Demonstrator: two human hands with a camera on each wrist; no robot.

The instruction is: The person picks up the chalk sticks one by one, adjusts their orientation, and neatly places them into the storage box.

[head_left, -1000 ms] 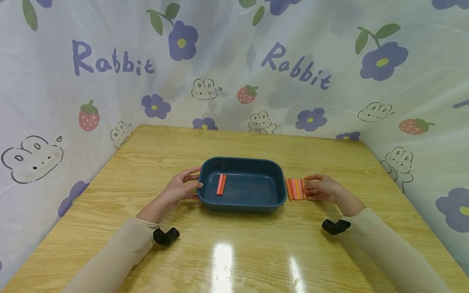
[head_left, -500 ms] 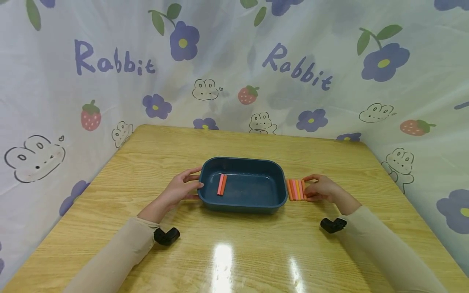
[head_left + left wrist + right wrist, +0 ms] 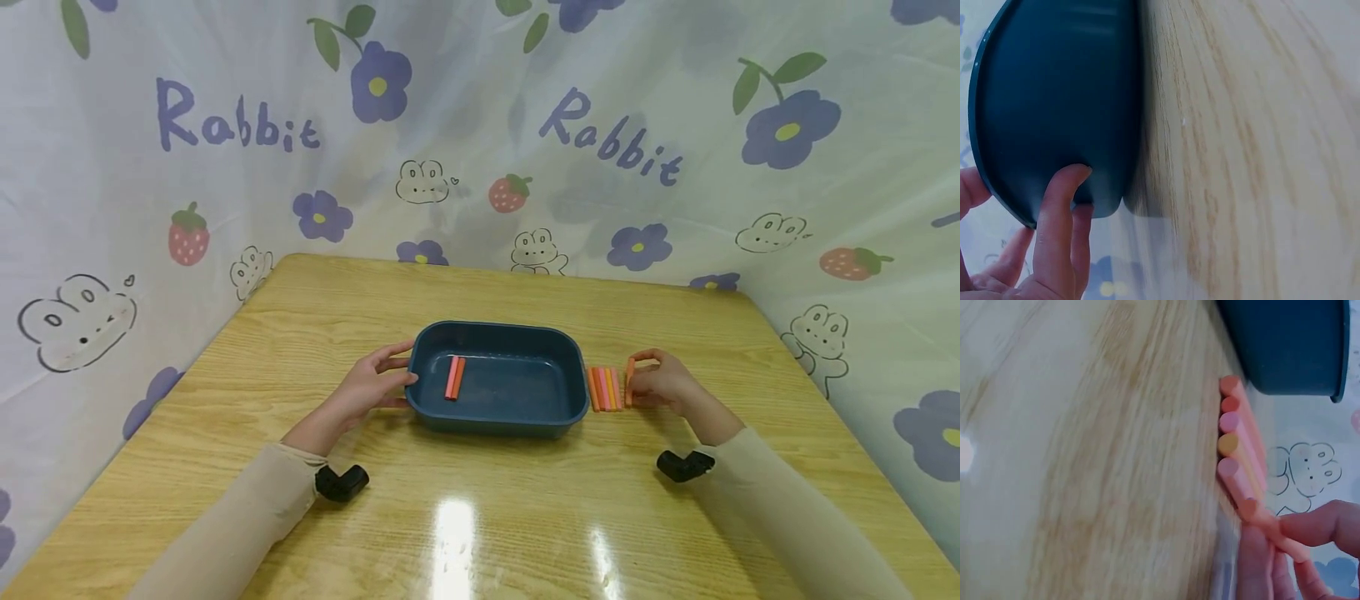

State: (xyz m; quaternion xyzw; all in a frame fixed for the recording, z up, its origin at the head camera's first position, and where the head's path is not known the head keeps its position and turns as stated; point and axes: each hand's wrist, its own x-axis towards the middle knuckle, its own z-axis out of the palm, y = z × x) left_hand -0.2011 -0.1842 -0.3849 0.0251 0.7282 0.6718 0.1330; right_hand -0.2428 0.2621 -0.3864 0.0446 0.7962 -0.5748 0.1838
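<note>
My left hand [image 3: 367, 382] rests its spread fingers and thumb against the outside of the left end of a dark teal rectangular tub [image 3: 495, 425]; in the left wrist view the fingers [image 3: 1054, 250] touch its outer wall and rim. Inside the tub, toward the left, a pink and an orange chalk stick [image 3: 454, 378] lie side by side. My right hand [image 3: 663, 385] pinches one orange chalk stick [image 3: 1266, 522] between thumb and fingers. Just left of that hand, a row of several pink, orange and yellow chalk sticks [image 3: 604, 389] lies on the table against the tub's right end.
The wooden table [image 3: 360, 533] has glare spots near its front. A white curtain [image 3: 465, 100] printed with rabbits, flowers and strawberries hangs behind and along both sides. Each wrist carries a black device [image 3: 341, 483] at the cuff of a beige sleeve.
The right hand has drawn the end orange chalk stick away from the row, slightly to the right, leaving a gap. The left hand and the tub hold their places.
</note>
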